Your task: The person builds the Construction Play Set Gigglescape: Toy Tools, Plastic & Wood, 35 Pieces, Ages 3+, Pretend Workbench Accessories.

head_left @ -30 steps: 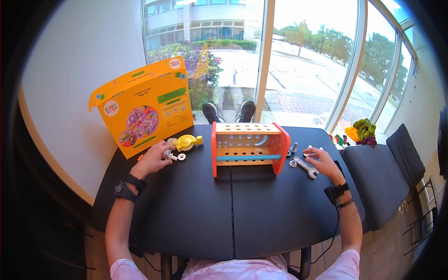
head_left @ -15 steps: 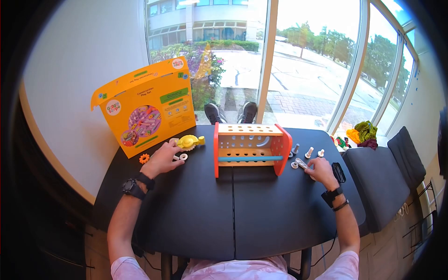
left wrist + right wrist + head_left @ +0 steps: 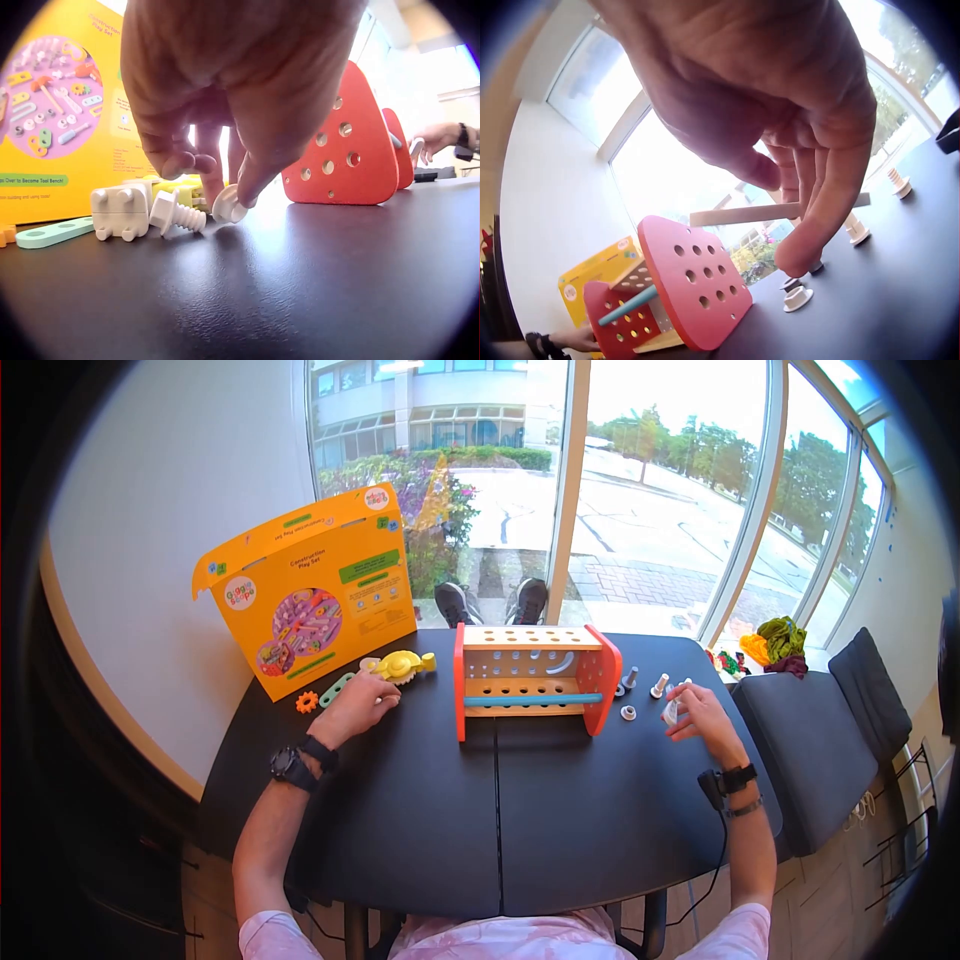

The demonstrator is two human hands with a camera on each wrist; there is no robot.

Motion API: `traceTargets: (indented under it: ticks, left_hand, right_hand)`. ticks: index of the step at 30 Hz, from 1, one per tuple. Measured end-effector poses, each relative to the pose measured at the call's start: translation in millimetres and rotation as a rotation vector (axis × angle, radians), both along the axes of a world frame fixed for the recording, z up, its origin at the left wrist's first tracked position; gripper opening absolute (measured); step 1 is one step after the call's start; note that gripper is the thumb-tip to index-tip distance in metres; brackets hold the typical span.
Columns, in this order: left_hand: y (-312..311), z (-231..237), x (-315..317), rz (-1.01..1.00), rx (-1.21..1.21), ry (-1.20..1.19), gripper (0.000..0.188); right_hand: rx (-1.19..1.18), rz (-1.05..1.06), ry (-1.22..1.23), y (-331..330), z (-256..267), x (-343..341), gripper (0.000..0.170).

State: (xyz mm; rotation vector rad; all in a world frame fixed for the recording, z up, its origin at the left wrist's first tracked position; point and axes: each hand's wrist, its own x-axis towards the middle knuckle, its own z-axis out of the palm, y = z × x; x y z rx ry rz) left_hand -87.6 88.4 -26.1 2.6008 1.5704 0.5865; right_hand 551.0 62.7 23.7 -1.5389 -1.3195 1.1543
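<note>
My left hand [image 3: 360, 707] is low over the table, its thumb and a finger pinching a white ring-shaped nut [image 3: 229, 205]. Beside that nut lie a white toy bolt [image 3: 177, 214] and a white studded block [image 3: 120, 211], with a yellow toothed toy piece [image 3: 400, 666] just behind. Over at the right, my right hand [image 3: 703, 715] holds a pale toy wrench [image 3: 742, 214] above the table, its flat bar crossing between thumb and fingers. Another white nut [image 3: 628, 712] and a pale bolt [image 3: 660, 685] stand on the tabletop near this hand.
A wooden toy workbench with red sides [image 3: 461, 685] and a blue rod [image 3: 535, 701] stands mid-table. Behind the left hand is an orange box [image 3: 330, 575]. An orange gear [image 3: 306, 702] and a green strip [image 3: 336, 689] lie by it. A grey bolt [image 3: 629, 678] stands right of the workbench.
My right hand has come down on the wrench and lifted it off the table. My left hand has shifted right onto the white nut, uncovering the gear and green strip.
</note>
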Motion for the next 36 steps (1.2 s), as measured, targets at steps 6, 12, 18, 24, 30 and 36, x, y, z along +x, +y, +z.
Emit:
traceTargets:
  ticks: [6, 12, 18, 24, 30, 36]
  left_hand:
    - [-16.2, 28.9, 26.0, 0.086, -0.375, -0.735, 0.032]
    - [-58.5, 72.1, 57.9, -0.056, -0.565, -1.029, 0.034]
    - [-90.3, 100.3, 88.5, -0.144, -0.693, -1.074, 0.035]
    - [-108.5, 112.4, 113.1, -0.193, -0.744, -1.041, 0.036]
    - [-113.6, 112.9, 123.1, -0.226, -0.786, -1.108, 0.036]
    - [-115.6, 108.9, 129.1, -0.236, -0.814, -1.159, 0.036]
  right_hand:
    - [0.231, 0.16, -0.037, -25.6, 22.0, -22.9, 0.018]
    - [0.612, 0.223, -0.291, -56.6, 47.5, -81.8, 0.023]
    - [1.068, 0.419, -0.52, -83.4, 66.4, -147.0, 0.028]
    - [1.193, 0.484, -0.504, -75.5, 57.8, -185.1, 0.033]
    - [1.189, 0.551, -0.488, -69.3, 48.8, -198.9, 0.033]
    - [1.169, 0.538, -0.483, -69.0, 42.1, -197.1, 0.039]
